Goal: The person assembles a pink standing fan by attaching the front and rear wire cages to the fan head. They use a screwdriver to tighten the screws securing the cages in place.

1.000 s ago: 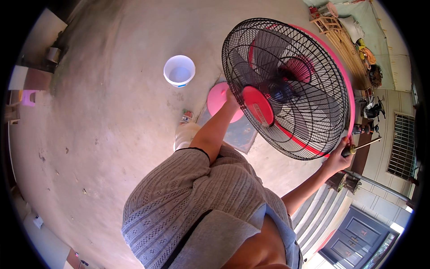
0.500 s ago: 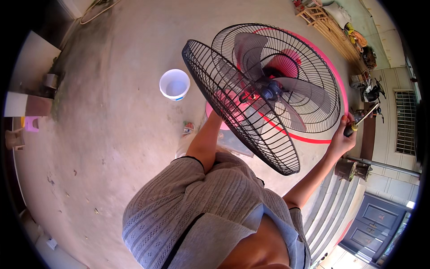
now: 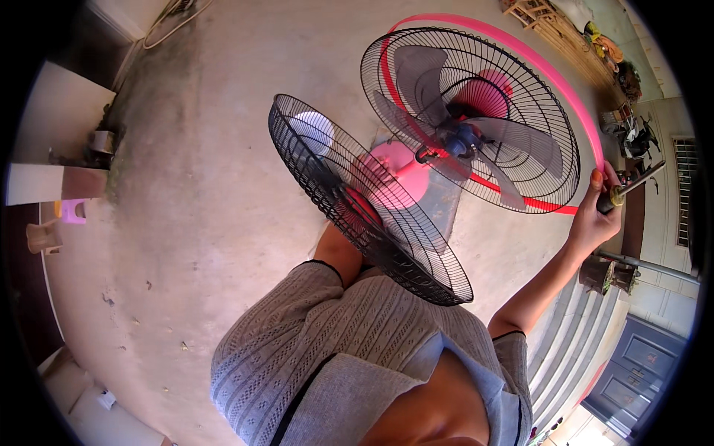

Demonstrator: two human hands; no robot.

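The front grille (image 3: 370, 199), a round black wire guard, was held away from the fan (image 3: 476, 123) and tilted, probably so that the blades (image 3: 468, 130) could be reached. It was carried by the left hand, but this hand was hidden behind the wire mesh and the pink centre cap, so whether its fingers were clenched or released could not be told; only the left forearm (image 3: 338, 249) was seen running up to the back of the grille. The right hand (image 3: 595, 215) was closed around a screwdriver (image 3: 628, 189) with a dark yellow handle, and the pink rim ring (image 3: 573, 97) of the fan was touched by the fingertips (image 3: 597, 178) to steady it. The rear guard lay just left of these fingers, well apart from the grille. A white bucket (image 3: 312, 130) was seen through the mesh, on the concrete floor (image 3: 186, 186).
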